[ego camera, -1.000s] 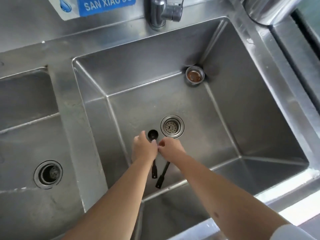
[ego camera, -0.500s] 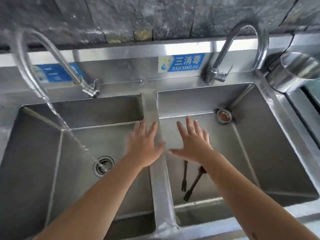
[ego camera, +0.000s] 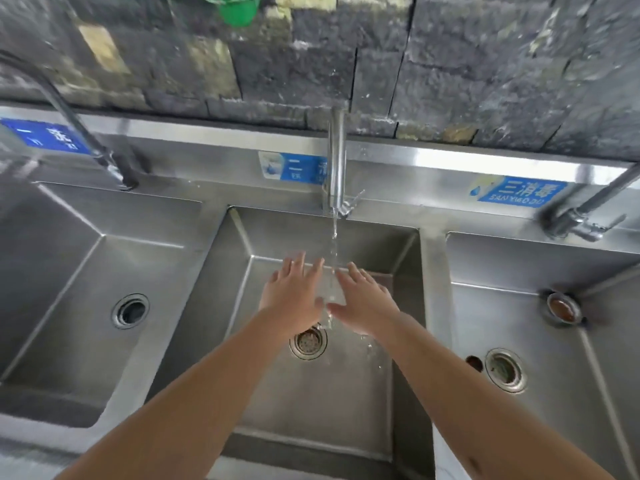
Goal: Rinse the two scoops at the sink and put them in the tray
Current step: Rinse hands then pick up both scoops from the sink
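both hands (ego camera: 294,299) open under tap (ego camera: 336,161) stream

Steel-grey sink (ego camera: 405,244); blue labels (ego camera: 519,191); green bucket (ego camera: 239,10).

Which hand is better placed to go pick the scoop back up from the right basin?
Right. The right hand is nearer the right basin, where a scoop bowl shows beside the drain. Both hands are open under the water; the left hand is farther.

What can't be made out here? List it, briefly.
Head view only.
Scoops: one dark bowl shows in the right basin; the right forearm covers the rest.
Tray: out of frame.
Blue labels: motion-blurred, unreadable.
Green object: cut by top edge.
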The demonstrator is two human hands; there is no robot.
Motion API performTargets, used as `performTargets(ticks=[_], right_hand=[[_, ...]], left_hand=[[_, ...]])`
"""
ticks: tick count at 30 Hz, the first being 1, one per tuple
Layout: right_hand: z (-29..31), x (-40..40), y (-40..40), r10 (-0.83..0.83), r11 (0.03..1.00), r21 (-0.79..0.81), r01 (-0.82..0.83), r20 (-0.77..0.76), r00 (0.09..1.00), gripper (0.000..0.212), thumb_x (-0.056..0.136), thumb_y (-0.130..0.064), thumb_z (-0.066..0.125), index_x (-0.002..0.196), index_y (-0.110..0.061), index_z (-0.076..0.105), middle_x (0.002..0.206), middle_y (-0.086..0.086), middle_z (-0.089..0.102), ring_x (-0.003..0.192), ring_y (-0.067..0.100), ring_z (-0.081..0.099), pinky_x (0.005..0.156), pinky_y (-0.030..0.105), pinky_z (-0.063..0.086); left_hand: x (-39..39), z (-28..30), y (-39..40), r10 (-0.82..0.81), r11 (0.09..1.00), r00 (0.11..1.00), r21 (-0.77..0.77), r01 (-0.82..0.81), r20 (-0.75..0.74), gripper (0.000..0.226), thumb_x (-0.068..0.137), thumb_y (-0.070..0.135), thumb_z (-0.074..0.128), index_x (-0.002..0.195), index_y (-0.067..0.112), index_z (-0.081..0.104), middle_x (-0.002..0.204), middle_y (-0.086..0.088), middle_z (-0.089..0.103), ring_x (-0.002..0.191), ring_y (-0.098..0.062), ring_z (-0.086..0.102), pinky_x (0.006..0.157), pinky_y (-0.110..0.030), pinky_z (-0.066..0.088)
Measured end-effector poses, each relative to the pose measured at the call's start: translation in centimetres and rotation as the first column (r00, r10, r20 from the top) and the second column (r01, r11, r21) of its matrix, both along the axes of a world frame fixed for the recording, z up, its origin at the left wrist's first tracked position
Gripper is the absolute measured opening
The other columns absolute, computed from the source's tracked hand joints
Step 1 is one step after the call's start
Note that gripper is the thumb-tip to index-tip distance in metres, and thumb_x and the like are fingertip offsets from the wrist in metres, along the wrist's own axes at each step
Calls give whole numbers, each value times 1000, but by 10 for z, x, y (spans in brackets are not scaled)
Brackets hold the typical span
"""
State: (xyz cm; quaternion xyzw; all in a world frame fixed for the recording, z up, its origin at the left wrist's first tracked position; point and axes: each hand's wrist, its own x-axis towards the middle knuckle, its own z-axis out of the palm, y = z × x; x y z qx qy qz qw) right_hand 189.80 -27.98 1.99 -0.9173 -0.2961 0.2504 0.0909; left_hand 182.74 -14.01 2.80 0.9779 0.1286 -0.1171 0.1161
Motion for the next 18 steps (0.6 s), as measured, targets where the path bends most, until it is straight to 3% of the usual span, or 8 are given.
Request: performTargets(ticks=[3,8,13,14,16,18], right_hand=[[2,7,28,-72,997,-8,72,11,997,77,93,-51,49,155,-22,15,166,4,8,151,25,13,117,50,24],[5,23,60,-183,980,-81,182,-4,983,73,94,-57,39,155,-26,13,166,0,8,150,24,17,114,48,34],[2,53,81,-311,950,5,311,-7,950,74,86,-49,47,151,-21,24,158,6,28,140,29,37,106,49,43],[0,63,85,-348,937,26,348,-20,937,76,84,-46,51,151,-23,24,157,7,30,136,30,42,103,48,46],[0,82,92,-453,885,71,459,-83,887,86,77,-44,57,152,-28,19,152,12,37,116,31,58,81,44,56],[-5,101,98,-541,811,149,566,-181,822,104,70,-47,62,153,-35,1,149,16,39,104,30,63,61,34,55]], left_hand=[[7,2,23,-46,999,999,30,46,18,79,90,27,54,153,28,7,164,-12,3,151,-34,6,119,-51,21],[39,3,48,-117,993,993,15,116,23,80,88,23,53,153,27,7,164,-13,3,149,-35,10,116,-52,25],[86,5,63,-168,985,985,-43,170,49,84,89,21,56,154,28,4,164,-13,1,149,-34,12,111,-53,31],[97,5,65,-183,982,982,-42,185,54,86,88,21,59,154,27,4,164,-14,1,149,-34,12,111,-54,32],[120,4,72,-216,975,974,-29,218,70,92,85,18,65,154,26,4,163,-16,1,149,-37,13,113,-53,31],[141,2,80,-247,969,965,1,248,90,95,83,13,67,154,27,5,164,-16,-1,149,-38,12,114,-54,30]])
